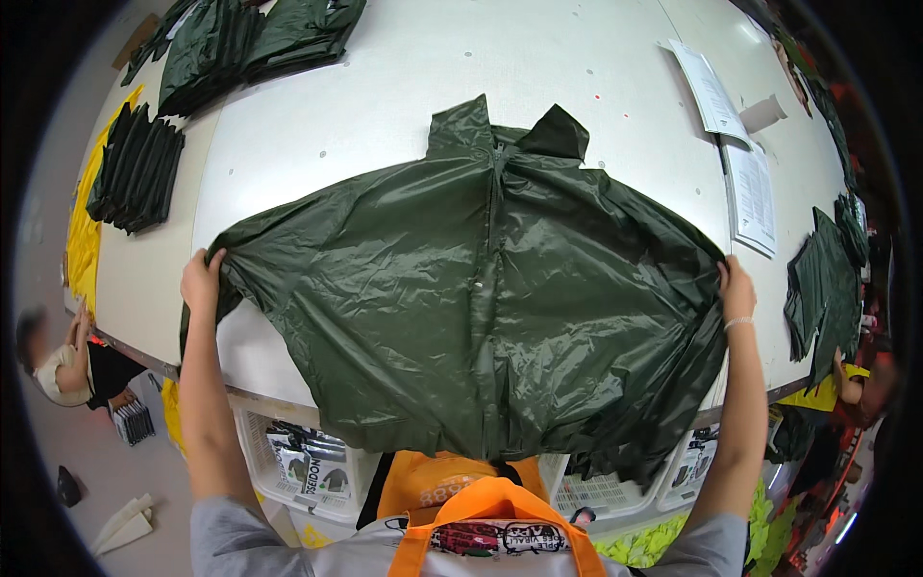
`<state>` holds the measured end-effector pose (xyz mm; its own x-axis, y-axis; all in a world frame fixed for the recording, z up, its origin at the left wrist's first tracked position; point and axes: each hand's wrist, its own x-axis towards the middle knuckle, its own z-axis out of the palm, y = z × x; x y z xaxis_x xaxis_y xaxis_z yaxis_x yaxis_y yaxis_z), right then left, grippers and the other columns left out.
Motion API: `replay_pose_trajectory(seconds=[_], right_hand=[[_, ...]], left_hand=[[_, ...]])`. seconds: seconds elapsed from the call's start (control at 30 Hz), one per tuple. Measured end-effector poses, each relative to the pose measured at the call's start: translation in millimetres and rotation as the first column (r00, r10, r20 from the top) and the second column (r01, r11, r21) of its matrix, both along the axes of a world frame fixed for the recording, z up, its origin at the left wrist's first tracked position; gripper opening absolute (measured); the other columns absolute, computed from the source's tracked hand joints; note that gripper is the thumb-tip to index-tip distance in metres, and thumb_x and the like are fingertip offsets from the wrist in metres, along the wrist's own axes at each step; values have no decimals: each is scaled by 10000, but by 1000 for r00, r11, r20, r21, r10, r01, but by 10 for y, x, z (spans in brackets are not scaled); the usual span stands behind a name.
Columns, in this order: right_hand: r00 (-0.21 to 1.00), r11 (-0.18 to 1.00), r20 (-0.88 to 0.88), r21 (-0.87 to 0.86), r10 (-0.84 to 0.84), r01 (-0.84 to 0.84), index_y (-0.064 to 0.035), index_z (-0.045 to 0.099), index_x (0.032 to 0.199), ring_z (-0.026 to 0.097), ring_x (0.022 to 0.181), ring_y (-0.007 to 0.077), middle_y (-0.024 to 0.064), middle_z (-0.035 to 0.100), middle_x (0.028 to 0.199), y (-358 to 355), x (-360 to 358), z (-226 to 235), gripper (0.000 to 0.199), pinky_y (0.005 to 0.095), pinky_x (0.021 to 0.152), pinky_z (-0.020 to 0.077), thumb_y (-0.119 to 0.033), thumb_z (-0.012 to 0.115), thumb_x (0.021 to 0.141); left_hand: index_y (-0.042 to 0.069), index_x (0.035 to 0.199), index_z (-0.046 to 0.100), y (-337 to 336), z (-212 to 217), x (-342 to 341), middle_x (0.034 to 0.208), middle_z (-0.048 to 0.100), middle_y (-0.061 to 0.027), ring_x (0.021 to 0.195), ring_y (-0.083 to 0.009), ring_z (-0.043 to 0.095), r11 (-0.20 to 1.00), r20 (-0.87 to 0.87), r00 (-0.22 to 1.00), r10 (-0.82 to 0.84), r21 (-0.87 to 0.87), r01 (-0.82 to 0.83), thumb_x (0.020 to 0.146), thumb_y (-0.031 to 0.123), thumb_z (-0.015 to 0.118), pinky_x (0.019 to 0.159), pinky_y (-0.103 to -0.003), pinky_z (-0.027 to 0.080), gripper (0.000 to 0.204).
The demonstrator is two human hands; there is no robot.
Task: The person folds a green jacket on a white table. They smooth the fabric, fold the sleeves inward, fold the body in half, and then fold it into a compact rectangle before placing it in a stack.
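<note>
So the white worktop has a dark green raincoat spread flat across its near edge, mid-smoothing I'd say. Left hand and right hand each look pinched on a sleeve end, ready for folding sleeves inward.

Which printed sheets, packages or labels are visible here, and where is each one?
Printed sheets: white, rectangular, on the table's far right.
Packaged items: dark packs with white labels, in a white basket under the table edge, left.
Printed patch: white strip on the orange apron, bottom centre.
</note>
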<state>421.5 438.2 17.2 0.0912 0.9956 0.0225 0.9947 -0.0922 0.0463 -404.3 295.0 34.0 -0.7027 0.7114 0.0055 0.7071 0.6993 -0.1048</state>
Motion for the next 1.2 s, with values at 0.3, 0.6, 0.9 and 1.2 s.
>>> replay_pose_trajectory(seconds=[0.3, 0.6, 0.9, 1.2], right_hand=[[780, 979, -609, -29, 145, -204, 40, 625, 1085, 622, 982, 302, 201, 647, 1067, 1069, -1608, -130, 293, 351, 903, 457, -150, 532, 882], [751, 960, -656, -156, 75, -232, 44, 648, 828, 583, 633, 223, 142, 647, 736, 2399, -2829, -390, 441, 322, 647, 481, -397, 652, 829], [869, 823, -259, 511, 421, -247, -20, 536, 1099, 525, 1009, 342, 187, 575, 1048, 2002, -3432, -635, 456, 401, 867, 419, -322, 695, 797], [174, 935, -918, -344, -355, 90, 67, 658, 800, 613, 576, 168, 109, 642, 684, 2482, -2889, -467, 363, 285, 546, 519, -291, 638, 856]], left_hand=[[24, 1191, 582, 1579, -476, 994, 1203, 575, -212, 1138, -351, 538, 861, 348, 820, -455, 407, 305, 804, 377, 631, 970, -399, 422, 525], [-58, 1044, 581, 3212, -818, 2367, 864, 625, -114, 767, -182, 588, 896, 847, 341, -407, 443, -29, 817, 263, 700, 700, -291, 477, 411], [35, 1206, 512, 3069, -768, 2704, 1136, 528, -137, 1037, -289, 510, 375, -63, 680, -730, 796, 475, 774, 114, 688, 889, -368, 419, 473], [-19, 1113, 597, 3071, -721, 2405, 1023, 604, -122, 850, -201, 573, 664, 411, 664, -625, 727, 175, 868, 288, 616, 726, -314, 473, 392]])
